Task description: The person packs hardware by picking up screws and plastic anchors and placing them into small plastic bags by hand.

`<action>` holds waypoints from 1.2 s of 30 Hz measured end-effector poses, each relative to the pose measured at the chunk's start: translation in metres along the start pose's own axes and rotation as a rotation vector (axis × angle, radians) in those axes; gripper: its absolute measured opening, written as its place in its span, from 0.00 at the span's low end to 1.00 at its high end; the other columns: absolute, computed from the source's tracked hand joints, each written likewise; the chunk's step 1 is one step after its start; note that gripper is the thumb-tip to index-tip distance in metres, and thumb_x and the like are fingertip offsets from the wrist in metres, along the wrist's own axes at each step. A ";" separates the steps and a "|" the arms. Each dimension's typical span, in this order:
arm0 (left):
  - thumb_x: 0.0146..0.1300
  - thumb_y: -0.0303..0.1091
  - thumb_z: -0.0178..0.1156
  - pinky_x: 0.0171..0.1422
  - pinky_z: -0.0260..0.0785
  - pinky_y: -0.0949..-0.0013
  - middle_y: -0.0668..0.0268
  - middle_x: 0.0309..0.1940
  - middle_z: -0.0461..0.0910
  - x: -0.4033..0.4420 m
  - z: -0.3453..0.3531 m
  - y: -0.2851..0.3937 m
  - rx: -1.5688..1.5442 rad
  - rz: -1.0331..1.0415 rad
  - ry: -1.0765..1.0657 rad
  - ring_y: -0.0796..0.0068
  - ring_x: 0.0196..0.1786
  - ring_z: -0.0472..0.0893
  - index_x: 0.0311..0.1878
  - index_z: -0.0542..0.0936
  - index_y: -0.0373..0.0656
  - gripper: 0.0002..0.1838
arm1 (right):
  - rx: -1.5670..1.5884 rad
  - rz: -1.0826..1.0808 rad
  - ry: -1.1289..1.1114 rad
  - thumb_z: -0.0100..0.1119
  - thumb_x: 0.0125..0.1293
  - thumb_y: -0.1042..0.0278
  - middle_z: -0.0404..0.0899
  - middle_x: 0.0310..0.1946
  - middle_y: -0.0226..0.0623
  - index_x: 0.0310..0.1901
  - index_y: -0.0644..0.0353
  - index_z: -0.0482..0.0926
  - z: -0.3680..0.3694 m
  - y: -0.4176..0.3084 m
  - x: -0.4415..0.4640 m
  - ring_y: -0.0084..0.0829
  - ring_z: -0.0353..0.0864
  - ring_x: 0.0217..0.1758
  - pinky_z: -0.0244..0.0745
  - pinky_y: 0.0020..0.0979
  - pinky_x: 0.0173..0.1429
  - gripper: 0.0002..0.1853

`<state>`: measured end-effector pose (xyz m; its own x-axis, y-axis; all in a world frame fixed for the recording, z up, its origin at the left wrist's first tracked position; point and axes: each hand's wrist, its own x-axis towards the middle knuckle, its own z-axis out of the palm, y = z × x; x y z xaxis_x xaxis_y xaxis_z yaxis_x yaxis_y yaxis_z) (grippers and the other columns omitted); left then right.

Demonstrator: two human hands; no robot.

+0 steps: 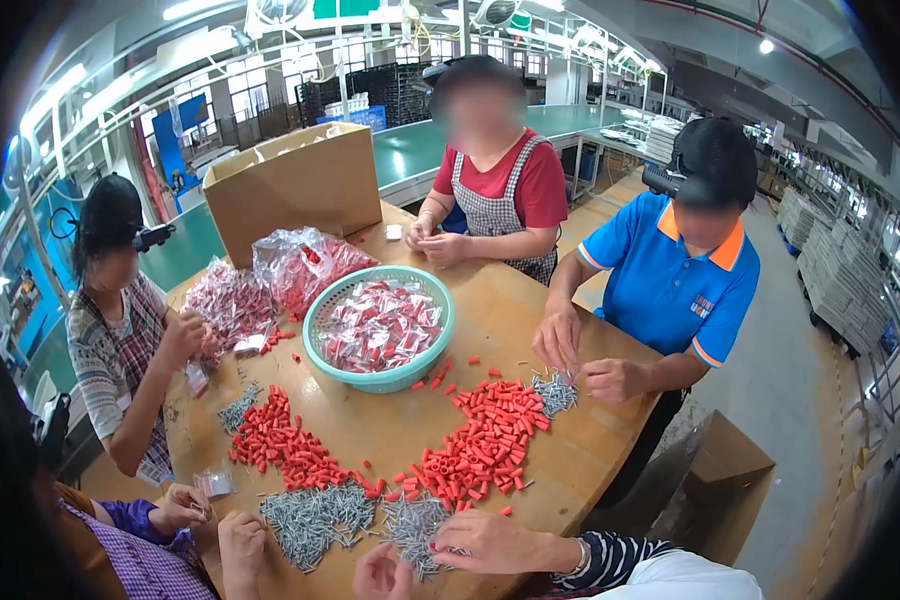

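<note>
My right hand point(495, 541) reaches from the lower right over a pile of grey screws point(410, 525). Its bent fingertips touch the screws, and a small red spot shows at them. Lower down, at the table edge, my left hand point(382, 574) is curled with thumb and fingers close together; whatever it holds is hidden. A larger heap of grey screws point(317, 522) lies to its upper left. Just beyond my right hand spreads a heap of red tapered plastic pieces point(480, 440).
A teal basket point(378, 381) holds small bags of red pieces. Behind it are filled plastic bags point(310, 268) and a cardboard box point(295, 190). Co-workers sit or stand around the wooden table point(560, 470), hands on small parts. An open carton point(715, 490) stands right.
</note>
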<state>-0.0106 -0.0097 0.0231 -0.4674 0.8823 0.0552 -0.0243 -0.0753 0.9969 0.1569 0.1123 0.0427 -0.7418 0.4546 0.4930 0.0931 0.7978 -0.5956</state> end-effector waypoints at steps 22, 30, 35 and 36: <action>0.68 0.20 0.59 0.54 0.72 0.75 0.64 0.46 0.79 0.000 -0.002 -0.011 0.034 -0.025 0.048 0.77 0.48 0.78 0.51 0.79 0.33 0.10 | 0.392 0.145 0.042 0.60 0.67 0.69 0.80 0.33 0.39 0.40 0.64 0.80 -0.004 0.002 -0.004 0.32 0.82 0.36 0.76 0.32 0.40 0.07; 0.66 0.18 0.59 0.51 0.72 0.75 0.65 0.42 0.78 0.000 -0.006 -0.013 0.176 0.077 -0.252 0.77 0.46 0.79 0.52 0.79 0.32 0.12 | 0.187 -0.016 0.051 0.59 0.64 0.73 0.79 0.36 0.39 0.40 0.63 0.78 0.005 0.002 -0.010 0.39 0.81 0.41 0.76 0.37 0.47 0.05; 0.65 0.17 0.60 0.52 0.73 0.74 0.65 0.43 0.79 0.004 -0.003 -0.012 0.014 0.012 -0.296 0.76 0.47 0.80 0.54 0.79 0.33 0.14 | 0.173 -0.064 0.040 0.58 0.63 0.74 0.78 0.36 0.39 0.40 0.63 0.77 -0.001 -0.001 -0.009 0.40 0.79 0.43 0.75 0.38 0.49 0.05; 0.65 0.17 0.60 0.52 0.73 0.74 0.65 0.43 0.79 0.002 -0.005 -0.015 0.007 -0.004 -0.284 0.76 0.47 0.80 0.54 0.79 0.33 0.15 | 0.179 -0.058 0.019 0.58 0.62 0.75 0.77 0.35 0.39 0.40 0.63 0.77 -0.002 -0.002 -0.010 0.40 0.79 0.43 0.75 0.38 0.48 0.05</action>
<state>-0.0155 -0.0090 0.0084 -0.2010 0.9775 0.0636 -0.0188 -0.0687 0.9975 0.1655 0.1065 0.0399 -0.7295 0.4186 0.5409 -0.0709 0.7403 -0.6685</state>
